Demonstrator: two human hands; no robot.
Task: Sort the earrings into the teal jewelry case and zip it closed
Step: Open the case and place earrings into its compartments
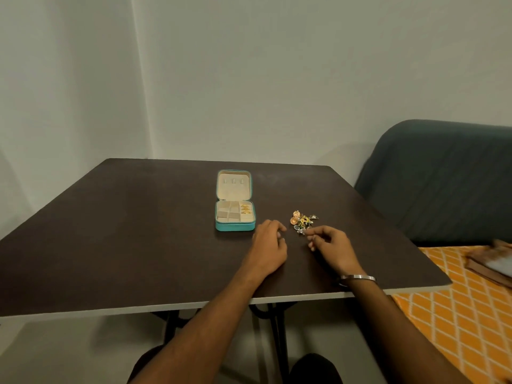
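Teal jewelry case [235,225] lies wide open on the dark tabletop [124,231], lid flat back, gold earrings [245,208] sitting in its right-hand compartments. Just right of it, a loose earring pile [302,220]. Left hand [270,245] rests knuckles-up between case and pile, fingers loosely curled, holding nothing. Right hand [331,249] pinches at the pile's near edge, steel bangle [357,278] on that wrist

No readable text, label or number shows anywhere.
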